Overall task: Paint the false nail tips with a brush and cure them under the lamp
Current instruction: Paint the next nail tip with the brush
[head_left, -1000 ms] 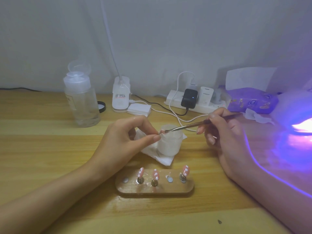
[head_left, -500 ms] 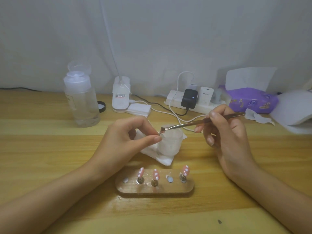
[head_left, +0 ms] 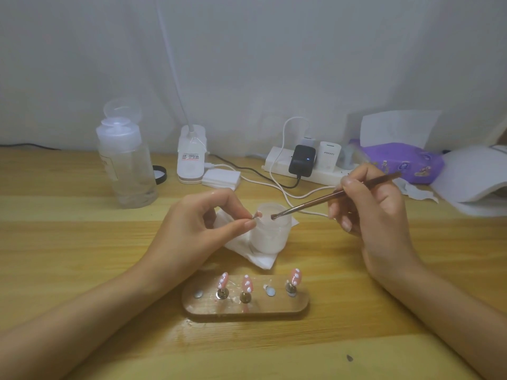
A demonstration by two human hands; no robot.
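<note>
Left hand pinching nail tip beside jar, right hand pinching brush, bristles at jar mouth: load lightly, wipe excess on rim.

Left forearm & right forearm are bare, running in from the lower corners, angled twd each other low over the worktop. Left grip: thumb & forefinger tips pinch a small nail tip, other fingers curled under. Right grip, apart on the right, holds a brush pen-style betw. thumb & forefinger, remaining fingers loosely bent.
</note>
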